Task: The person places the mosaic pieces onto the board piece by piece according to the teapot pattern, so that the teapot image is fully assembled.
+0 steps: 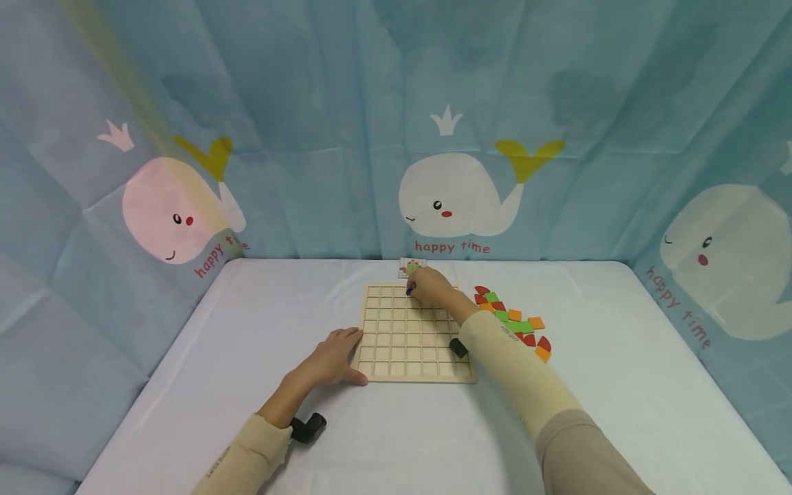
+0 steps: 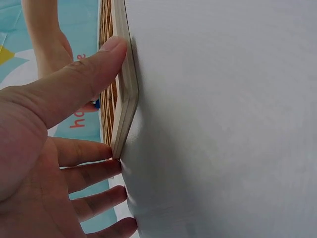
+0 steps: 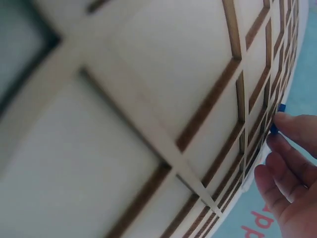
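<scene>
A square wooden grid board [image 1: 399, 340] lies on the white table. My left hand [image 1: 334, 357] rests at its front left corner, fingers extended along the left side and the thumb on the front edge. In the left wrist view, the thumb [image 2: 94, 69] touches the board's rim. Over the back of the board, my right hand [image 1: 432, 285] pinches a small blue piece [image 3: 274, 129] between thumb and index finger. In the head view that piece shows only as a sliver at the fingertips. Its full shape is hidden.
Right of the board lie several flat red, green and orange pieces [image 1: 521, 326], partly covered by the right sleeve. Behind the board's back edge is a small printed card [image 1: 405, 264]. A blue whale-print curtain [image 1: 346, 185] hangs behind the table.
</scene>
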The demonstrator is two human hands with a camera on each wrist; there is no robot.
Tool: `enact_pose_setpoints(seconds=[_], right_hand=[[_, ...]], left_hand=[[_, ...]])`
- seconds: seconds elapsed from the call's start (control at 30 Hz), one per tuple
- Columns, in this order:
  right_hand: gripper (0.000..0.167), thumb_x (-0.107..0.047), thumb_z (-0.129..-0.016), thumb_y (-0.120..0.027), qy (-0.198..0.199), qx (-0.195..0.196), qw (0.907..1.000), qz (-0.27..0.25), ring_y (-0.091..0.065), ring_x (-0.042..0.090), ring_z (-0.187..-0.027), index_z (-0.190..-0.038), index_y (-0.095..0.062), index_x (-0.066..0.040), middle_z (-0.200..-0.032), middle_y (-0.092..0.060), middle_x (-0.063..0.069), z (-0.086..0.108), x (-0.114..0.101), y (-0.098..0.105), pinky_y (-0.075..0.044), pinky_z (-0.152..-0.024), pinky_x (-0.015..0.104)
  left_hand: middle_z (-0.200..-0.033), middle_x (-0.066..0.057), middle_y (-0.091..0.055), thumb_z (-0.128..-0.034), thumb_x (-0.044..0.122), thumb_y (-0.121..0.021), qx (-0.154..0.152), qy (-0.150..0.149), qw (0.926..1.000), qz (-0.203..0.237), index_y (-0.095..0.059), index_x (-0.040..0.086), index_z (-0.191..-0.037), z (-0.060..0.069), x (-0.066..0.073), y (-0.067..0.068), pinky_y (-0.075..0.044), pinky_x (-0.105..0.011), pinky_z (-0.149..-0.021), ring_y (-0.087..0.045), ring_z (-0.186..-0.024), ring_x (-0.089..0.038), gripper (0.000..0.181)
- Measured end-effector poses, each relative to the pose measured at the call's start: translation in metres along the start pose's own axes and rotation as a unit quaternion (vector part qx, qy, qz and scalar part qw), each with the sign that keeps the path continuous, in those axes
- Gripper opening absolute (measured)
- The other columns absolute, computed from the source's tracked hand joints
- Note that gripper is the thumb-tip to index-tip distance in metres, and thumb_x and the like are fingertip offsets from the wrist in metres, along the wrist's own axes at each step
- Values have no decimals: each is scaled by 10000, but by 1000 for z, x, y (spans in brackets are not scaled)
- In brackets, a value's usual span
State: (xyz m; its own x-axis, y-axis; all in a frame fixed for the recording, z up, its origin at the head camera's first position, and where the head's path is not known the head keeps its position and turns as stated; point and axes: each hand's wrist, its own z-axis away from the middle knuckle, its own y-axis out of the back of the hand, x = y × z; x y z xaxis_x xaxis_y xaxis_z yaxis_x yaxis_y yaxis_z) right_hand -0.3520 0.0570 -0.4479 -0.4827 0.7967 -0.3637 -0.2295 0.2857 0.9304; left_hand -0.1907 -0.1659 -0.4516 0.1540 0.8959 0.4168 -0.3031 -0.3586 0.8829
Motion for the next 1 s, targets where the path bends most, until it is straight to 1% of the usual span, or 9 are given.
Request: enact_pose_setpoints(seconds=[0.27, 0.37, 0.47, 0.6, 0.7, 0.8, 1.0], right_hand=[[193, -70, -938, -586, 29, 27, 9999, 114, -662, 251, -1066, -1023, -759, -81, -1102, -726, 78, 2, 0, -1, -547, -929, 390], [203, -65, -940, -575, 73, -1, 10000, 51, -660, 258, -1075, -1028, -758, -72, -1108, -726, 89, 2, -1, -1, -546, -934, 394], [211, -75, -945, -573, 78, -14, 10000, 11, -657, 263, -1090, -1064, -747, -60, -1130, -720, 99, 4, 0, 1, -544, -943, 396], [212, -120, -952, -589, 106, 16, 9999, 77, -656, 262, -1072, -1092, -730, -44, -1121, -715, 106, 8, 6, 6, -544, -930, 393], [211, -149, -956, -599, 104, 17, 9999, 45, -657, 261, -1037, -1084, -728, -41, -1100, -711, 110, 14, 13, 13, -543, -909, 395], [214, -145, -949, -609, 53, 30, 10000, -44, -658, 265, -1011, -1091, -725, -35, -1091, -705, 117, 22, 21, 21, -544, -897, 402], [214, -132, -925, -636, -104, 181, 9997, -122, -648, 259, -950, -1087, -725, -24, -1037, -687, 124, 45, 39, 36, -546, -860, 401]], left_hand=[[-1527, -188, -388, -690, 301, -882, 20, 19, 10000, -64, -405, -12, -1455, 1, 0, -1, -328, -623, -1099, -330, -1416, -413, 955], [-1532, -185, -384, -696, 301, -879, 9, 47, 10000, -34, -400, -7, -1460, 2, 0, 0, -319, -623, -1107, -323, -1423, -409, 953], [-1530, -188, -384, -694, 300, -879, 11, 35, 10000, 20, -403, -6, -1459, 2, 1, 0, -312, -634, -1106, -320, -1423, -415, 951], [-1531, -187, -383, -695, 303, -878, -4, 13, 10000, 42, -403, -4, -1460, 1, 1, 0, -310, -636, -1106, -320, -1422, -415, 951], [-1532, -187, -382, -697, 310, -876, -6, 7, 10000, 9, -400, -2, -1462, 0, -1, -1, -310, -634, -1107, -321, -1422, -414, 953], [-1531, -190, -382, -696, 318, -876, 6, -17, 10000, -37, -400, -2, -1463, -1, -2, -2, -312, -632, -1108, -321, -1422, -417, 957], [-1530, -198, -380, -697, 310, -877, 4, -69, 10000, -2, -396, -12, -1462, -1, -3, -3, -320, -619, -1110, -317, -1421, -424, 959]])
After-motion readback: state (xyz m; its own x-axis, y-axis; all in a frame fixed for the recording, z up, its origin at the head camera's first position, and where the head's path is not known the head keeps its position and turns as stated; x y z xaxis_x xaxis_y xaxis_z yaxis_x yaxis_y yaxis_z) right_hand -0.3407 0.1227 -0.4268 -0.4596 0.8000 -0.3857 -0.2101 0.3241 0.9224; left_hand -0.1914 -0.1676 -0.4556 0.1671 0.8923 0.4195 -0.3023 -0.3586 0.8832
